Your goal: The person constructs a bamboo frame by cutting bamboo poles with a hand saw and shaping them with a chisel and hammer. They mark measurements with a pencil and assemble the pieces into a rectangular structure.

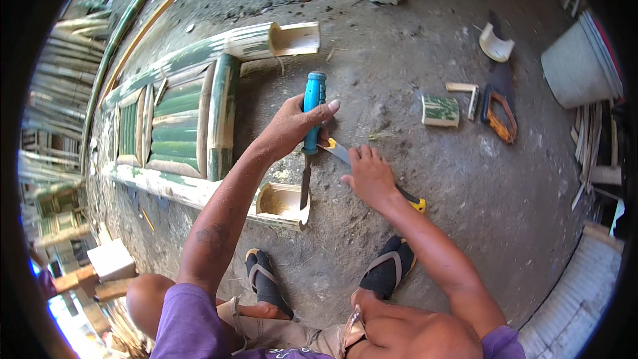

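My left hand (296, 121) is closed around the blue handle of a chisel (314, 110). The chisel stands nearly upright, its dark blade pointing down into the hollowed end of a bamboo pole (282, 209); wood shavings lie in that hollow. My right hand (371, 176) lies palm down over a tool with a grey blade and black-and-yellow handle (416, 201), its thumb and fingers apart. The hand hides the tool's middle. The pole forms the near side of a green bamboo frame (222, 110) with slatted panels, lying on the ground.
A short piece of bamboo (440, 112), an L-shaped square (470, 96) and a wooden-handled saw (500, 116) lie to the right. A curved bamboo offcut (496, 45) rests on the saw. A grey bucket (578, 60) stands at far right; bamboo strips (66, 73) are stacked at left.
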A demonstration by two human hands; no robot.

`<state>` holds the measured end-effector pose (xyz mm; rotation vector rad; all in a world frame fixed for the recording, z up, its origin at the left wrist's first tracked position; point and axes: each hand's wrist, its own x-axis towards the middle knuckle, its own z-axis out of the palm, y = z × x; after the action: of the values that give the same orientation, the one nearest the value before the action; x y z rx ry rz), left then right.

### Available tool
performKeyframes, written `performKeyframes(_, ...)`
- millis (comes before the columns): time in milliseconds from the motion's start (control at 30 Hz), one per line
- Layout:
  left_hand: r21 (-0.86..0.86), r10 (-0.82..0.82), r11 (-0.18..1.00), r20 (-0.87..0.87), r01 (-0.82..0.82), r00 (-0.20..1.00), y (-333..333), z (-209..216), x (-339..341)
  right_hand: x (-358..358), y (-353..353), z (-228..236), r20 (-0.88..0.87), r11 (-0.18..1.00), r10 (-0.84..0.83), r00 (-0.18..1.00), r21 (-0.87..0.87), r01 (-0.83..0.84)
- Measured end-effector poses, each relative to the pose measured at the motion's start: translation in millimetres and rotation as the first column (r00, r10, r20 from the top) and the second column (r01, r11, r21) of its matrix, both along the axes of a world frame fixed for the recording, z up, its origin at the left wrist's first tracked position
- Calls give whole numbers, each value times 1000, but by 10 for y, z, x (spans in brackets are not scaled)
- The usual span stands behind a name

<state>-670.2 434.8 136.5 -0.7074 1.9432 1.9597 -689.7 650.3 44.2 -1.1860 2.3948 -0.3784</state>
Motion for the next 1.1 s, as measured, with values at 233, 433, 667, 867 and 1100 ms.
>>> performKeyframes(233, 254, -25, 967, -30, 32, 999, 257, -192, -105, 35, 483, 75, 359, 875, -467, 808, 56, 480)
performKeyframes(433, 467, -204, 879, 188, 96, 961, 667, -346, -242, 395, 1267, 648, 525, 524, -757, 389, 133, 841)
performKeyframes(667, 384, -581, 788, 202, 482, 789, 1337, -503, -27, 1044, 1643, 1390, 816, 240, -508, 275, -173, 955)
performKeyframes(867, 275, -660, 752, 303, 600, 688, 1503, -448, 107, 1338, 1601, 1346, 732, 274, -642, 230, -62, 960)
performKeyframes(1100, 208, -721, 687, 310, 696, 619, 1618, -586, 155, 1513, 1699, 1034, 789, 310, -585, 188, 3, 951)
